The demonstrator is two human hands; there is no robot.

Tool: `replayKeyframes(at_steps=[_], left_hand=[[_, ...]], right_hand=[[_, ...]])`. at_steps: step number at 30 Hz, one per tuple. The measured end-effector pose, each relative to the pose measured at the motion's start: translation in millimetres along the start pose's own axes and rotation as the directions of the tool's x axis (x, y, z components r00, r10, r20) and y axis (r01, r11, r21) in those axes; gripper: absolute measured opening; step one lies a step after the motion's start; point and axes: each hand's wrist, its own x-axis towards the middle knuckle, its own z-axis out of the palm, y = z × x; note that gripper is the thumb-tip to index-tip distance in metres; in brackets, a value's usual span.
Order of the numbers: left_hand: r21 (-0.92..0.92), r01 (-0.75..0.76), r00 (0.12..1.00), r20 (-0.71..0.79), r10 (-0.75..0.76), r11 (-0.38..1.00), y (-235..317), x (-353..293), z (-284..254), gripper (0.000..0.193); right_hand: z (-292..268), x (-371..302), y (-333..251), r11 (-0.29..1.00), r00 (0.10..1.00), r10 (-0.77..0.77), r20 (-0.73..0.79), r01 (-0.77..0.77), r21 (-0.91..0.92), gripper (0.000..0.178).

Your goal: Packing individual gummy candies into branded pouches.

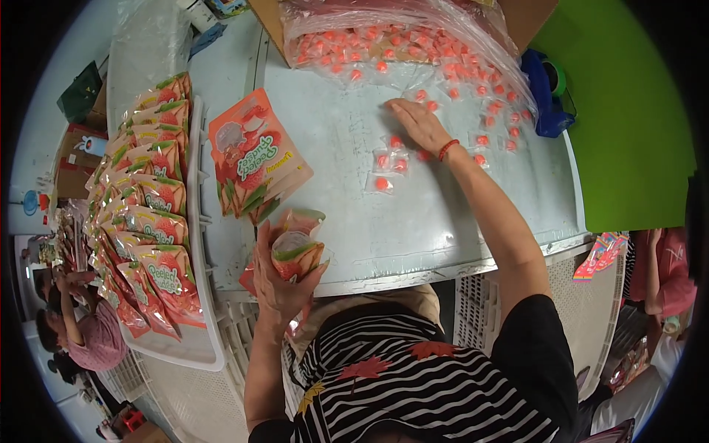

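Near the table's front edge, my left hand (272, 288) is closed around a printed stand-up pouch (297, 260). The pouch's mouth gapes upward and shows a pale lining; I cannot see what lies inside. My right hand (422, 127) reaches over the table with fingers stretched out flat, a red bracelet at the wrist. Small wrapped red candies (396, 164) lie beside and below it, and others sit by its fingertips and wrist. Whether any candy is under the palm is hidden. A flat pink-and-red pouch (251, 151) rests on the table just beyond my left hand.
At the back, a cardboard carton (529, 22) lined with clear plastic spills many candies (391, 46) onto the table (332, 221). On the left, a white tray (210, 347) holds rows of filled pouches (159, 196). A green tape roll (555, 77) is at the right edge. Other people sit on both sides.
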Motion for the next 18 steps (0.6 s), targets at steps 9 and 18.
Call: replayKeyframes(at_steps=[9, 18], left_hand=[[-0.05, 0.071, 0.997, 0.003, -0.071, 0.996, -13.8, -5.4, -6.7, 0.098], [-0.089, 0.106, 0.994, 0.0, -0.106, 0.99, -6.6, 4.2, -5.9, 0.099]], right_hand=[[-27.8, -33.2, 12.3, 0.169, 0.92, 0.387, 0.06, -0.135, 0.976, 0.046], [20.8, -61.4, -54.9, 0.939, 0.989, -0.115, -0.091, 0.078, -0.335, 0.055]])
